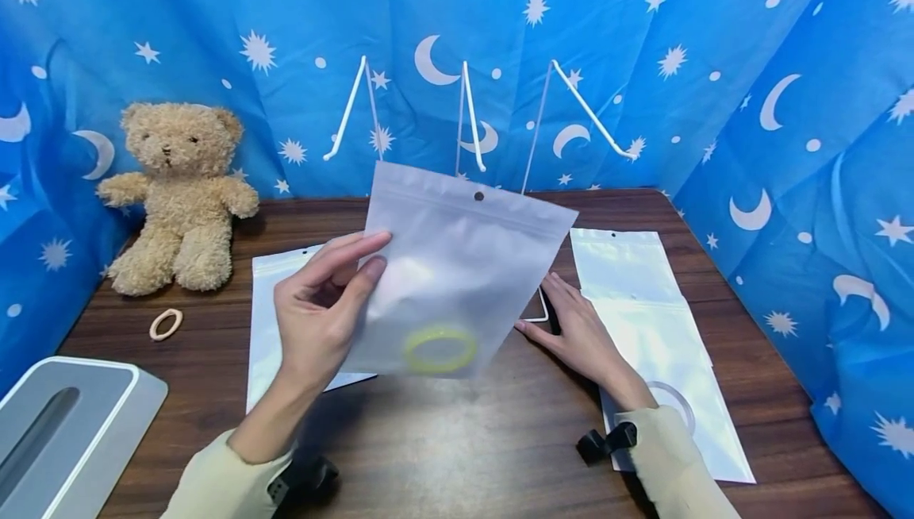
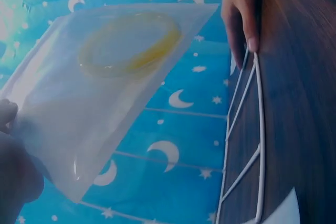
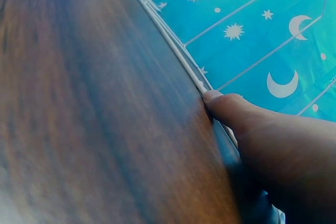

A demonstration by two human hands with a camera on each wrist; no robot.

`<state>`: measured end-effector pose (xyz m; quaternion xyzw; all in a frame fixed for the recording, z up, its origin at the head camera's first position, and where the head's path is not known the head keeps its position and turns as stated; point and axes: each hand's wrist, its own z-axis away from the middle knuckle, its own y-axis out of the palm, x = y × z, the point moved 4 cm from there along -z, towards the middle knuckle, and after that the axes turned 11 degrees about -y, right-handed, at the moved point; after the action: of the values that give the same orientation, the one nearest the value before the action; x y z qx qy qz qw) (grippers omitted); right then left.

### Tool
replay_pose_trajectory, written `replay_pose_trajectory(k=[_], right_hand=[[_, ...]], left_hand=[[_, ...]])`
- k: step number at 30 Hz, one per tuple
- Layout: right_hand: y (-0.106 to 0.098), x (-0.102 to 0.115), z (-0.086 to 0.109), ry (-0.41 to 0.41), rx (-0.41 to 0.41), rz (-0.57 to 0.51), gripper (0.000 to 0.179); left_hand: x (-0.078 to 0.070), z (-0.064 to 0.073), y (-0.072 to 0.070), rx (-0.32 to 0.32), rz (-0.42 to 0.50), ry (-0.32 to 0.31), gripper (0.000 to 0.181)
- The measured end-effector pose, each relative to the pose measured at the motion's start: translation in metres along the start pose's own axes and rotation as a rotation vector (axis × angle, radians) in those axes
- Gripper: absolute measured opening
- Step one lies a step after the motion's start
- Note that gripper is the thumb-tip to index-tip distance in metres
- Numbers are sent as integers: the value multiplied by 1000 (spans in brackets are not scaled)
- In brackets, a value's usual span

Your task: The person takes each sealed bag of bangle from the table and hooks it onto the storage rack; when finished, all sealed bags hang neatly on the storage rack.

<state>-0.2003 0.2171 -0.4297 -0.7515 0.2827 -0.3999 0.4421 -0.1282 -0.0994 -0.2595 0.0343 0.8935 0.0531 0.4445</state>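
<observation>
My left hand (image 1: 323, 305) pinches the left edge of a whitish zip pouch (image 1: 457, 273) between thumb and fingers, holding it up in front of a white wire rack (image 1: 470, 118). A round hole pierces the pouch's top. Inside, near the bottom, lies a yellow ring (image 2: 167, 51), plain through the clear side in the left wrist view. Down at the table, my right hand (image 1: 581, 332) grips the rack's base, its thumb (image 3: 220, 103) on the wire in the right wrist view. Much of the rack's base is hidden behind the pouch.
Another pouch (image 1: 267, 305) lies behind my left forearm. Overlapping pouches (image 1: 635, 305) lie at the right, one containing a pale ring. A teddy bear (image 1: 182, 194) sits at the back left, near a beige ring (image 1: 166, 324) and a grey-white box (image 1: 86, 424).
</observation>
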Motion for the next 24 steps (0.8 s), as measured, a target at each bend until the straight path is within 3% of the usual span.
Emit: replay_pose_trajectory(k=[5, 11, 16, 24], right_hand=[[1, 2, 0, -21, -3, 3, 89], [0, 2, 1, -30, -9, 7, 88], [0, 2, 1, -24, -10, 6, 88], [-1, 2, 1, -26, -12, 9, 88]], left_hand=[[22, -4, 3, -64, 26, -75, 26], [41, -7, 5, -83, 53, -100, 27], [42, -10, 8, -88, 48, -123, 27], [32, -16, 17, -111, -6, -122, 25]])
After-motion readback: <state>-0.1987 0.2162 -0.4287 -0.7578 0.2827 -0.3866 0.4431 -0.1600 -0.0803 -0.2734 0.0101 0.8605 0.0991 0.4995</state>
